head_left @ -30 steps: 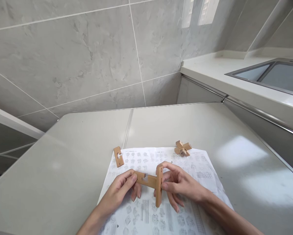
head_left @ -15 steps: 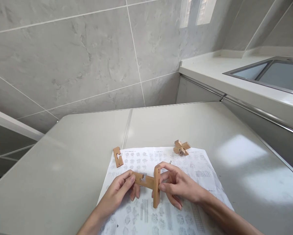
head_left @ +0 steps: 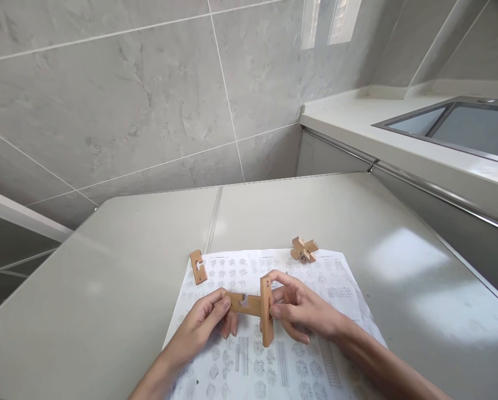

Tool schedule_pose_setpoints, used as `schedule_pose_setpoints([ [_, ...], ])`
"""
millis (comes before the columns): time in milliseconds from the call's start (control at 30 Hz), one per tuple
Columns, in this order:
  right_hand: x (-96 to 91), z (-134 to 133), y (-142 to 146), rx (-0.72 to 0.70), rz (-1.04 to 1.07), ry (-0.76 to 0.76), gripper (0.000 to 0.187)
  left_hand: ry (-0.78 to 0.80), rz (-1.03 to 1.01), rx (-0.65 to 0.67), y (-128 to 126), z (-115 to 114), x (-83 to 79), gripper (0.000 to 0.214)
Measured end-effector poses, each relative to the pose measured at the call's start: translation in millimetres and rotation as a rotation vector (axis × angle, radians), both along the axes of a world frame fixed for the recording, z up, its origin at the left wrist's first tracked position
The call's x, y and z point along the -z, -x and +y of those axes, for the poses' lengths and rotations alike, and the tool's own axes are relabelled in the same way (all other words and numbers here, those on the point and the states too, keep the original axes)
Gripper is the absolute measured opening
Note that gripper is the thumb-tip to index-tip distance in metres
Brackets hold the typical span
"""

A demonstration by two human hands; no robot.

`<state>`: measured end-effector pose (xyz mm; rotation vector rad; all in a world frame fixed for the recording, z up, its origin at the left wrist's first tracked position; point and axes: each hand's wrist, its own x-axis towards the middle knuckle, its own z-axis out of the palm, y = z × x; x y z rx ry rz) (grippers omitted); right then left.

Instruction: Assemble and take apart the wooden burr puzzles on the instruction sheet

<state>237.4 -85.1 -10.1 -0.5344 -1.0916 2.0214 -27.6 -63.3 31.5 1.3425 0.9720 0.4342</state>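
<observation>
My left hand (head_left: 207,319) pinches the left end of a notched wooden puzzle piece (head_left: 252,305), which lies roughly level above the paper. Its right end meets a second wooden puzzle piece (head_left: 266,328), marked "2", at about a right angle; how deep it goes in is hidden. Thumb and fingers of my right hand (head_left: 302,311) grip this upright piece from the right. Beneath both hands is a printed sheet (head_left: 227,361) with rows of small puzzle drawings. A third notched piece (head_left: 196,269) rests at the sheet's upper left corner.
Near the sheet's upper right edge sits an assembled cross-shaped wooden puzzle (head_left: 303,253). The pale table (head_left: 149,239) has a seam running across it. Behind it rises a grey tiled wall (head_left: 182,105). On the right are a counter (head_left: 336,114) and a sink (head_left: 473,125).
The upright piece has turned slightly, so its "2" shows more clearly, and its lower end sits a little higher. The view has shifted slightly. Both hands keep their holds.
</observation>
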Motion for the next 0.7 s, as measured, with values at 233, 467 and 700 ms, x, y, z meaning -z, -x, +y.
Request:
schedule_pose_setpoints([
  [233,-1.0,0.5,-0.4,0.008,-0.013,0.001,0.044,0.004,-0.003,-0.002,-1.2,-0.2,1.2,0.049],
  [467,2.2,-0.3,-0.5,0.002,0.019,-0.03,0.036,0.01,-0.006,0.008,2.1,-0.7,4.6,0.047],
  [700,2.8,-0.5,0.7,0.019,-0.008,-0.043,0.038,0.011,-0.014,0.0,0.7,-0.4,3.8,0.048],
])
